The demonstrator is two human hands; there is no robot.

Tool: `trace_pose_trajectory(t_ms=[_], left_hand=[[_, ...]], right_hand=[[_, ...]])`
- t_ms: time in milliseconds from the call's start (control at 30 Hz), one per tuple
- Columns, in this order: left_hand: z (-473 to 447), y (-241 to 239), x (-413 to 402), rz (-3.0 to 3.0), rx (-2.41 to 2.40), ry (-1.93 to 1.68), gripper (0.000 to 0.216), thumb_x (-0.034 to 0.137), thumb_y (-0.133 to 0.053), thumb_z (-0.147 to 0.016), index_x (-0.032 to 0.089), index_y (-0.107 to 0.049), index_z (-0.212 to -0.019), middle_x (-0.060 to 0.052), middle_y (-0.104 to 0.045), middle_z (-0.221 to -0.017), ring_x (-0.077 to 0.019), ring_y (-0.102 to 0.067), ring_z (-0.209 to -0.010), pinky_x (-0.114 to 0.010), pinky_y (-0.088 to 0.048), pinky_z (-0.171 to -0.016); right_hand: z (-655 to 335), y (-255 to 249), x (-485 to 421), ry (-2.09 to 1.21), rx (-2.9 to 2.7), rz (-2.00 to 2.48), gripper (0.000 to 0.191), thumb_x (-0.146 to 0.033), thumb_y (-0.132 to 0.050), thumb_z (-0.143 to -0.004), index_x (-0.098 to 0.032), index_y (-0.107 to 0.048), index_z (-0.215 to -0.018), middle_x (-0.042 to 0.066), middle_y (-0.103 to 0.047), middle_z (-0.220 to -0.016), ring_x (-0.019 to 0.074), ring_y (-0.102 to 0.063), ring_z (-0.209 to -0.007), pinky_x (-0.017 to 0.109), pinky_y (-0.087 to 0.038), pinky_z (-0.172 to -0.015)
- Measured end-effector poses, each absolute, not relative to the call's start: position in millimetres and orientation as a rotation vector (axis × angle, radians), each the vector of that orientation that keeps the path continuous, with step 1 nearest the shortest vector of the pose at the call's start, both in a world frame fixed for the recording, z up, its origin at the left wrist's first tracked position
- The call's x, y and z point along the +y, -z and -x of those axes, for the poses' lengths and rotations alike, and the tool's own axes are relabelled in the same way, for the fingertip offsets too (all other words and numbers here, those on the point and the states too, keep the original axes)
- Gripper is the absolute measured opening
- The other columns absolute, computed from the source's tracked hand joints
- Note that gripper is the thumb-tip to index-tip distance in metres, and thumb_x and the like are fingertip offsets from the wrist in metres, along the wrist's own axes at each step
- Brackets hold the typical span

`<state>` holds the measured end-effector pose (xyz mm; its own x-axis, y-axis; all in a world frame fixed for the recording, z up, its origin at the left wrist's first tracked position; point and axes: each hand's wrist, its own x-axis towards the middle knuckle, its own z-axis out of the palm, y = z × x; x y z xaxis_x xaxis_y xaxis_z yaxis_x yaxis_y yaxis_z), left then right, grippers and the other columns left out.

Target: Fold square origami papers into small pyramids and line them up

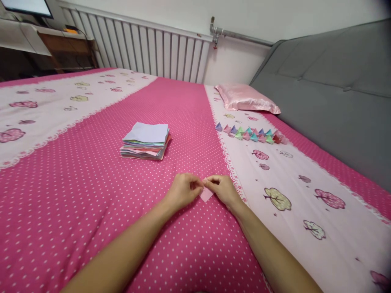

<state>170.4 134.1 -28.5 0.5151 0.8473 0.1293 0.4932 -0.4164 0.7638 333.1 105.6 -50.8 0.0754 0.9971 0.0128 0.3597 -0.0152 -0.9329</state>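
A small folded piece of pink paper (pixel 207 195) is between my two hands, just above or on the pink dotted bedsheet (pixel 189 244). My left hand (pixel 186 189) pinches its upper left side with thumb and fingers. From the other side, my right hand (pixel 222 188) grips the paper's upper right edge, its fingertips almost touching those of the left. One pale corner points down towards me; the fingers hide the upper part. Further off to the left lies an uneven stack of coloured paper sheets (pixel 146 134), a whitish one on top.
Several small folded paper shapes (pixel 253 135) in mixed colours stand in rows at the right. Behind them rest a pink satin pillow (pixel 246 98) and a grey padded headboard (pixel 330 69). A white radiator (pixel 146 44) lines the wall; a desk with a monitor (pixel 27 7) is at far left.
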Motion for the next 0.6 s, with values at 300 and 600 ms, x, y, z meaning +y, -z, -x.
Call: trace_pose_trajectory(t_ms=[300,600], left_hand=[[-175,35,131,-2.294,1.094,-0.571,0.018,0.015,-0.051,-0.07,0.016,-0.069,-0.074,-0.003,-0.066,-0.069,-0.0113,-0.054,-0.058,-0.022,-0.037,-0.057],[-175,37,129,-2.305,1.108,-0.531,0.016,0.019,-0.051,-0.072,0.016,-0.067,-0.075,-0.002,-0.064,-0.067,-0.0113,-0.053,-0.057,-0.022,-0.035,-0.054]], right_hand=[[-342,46,106,-1.069,-1.364,1.488,0.026,-0.028,-0.063,-0.064,-0.013,-0.063,-0.085,0.001,-0.061,-0.072,0.0095,-0.053,-0.056,0.023,-0.042,-0.056],[-343,31,95,-1.027,-1.542,1.727,0.02,-0.013,-0.057,-0.061,-0.013,-0.065,-0.079,0.003,-0.064,-0.071,0.0104,-0.057,-0.06,0.022,-0.045,-0.058]])
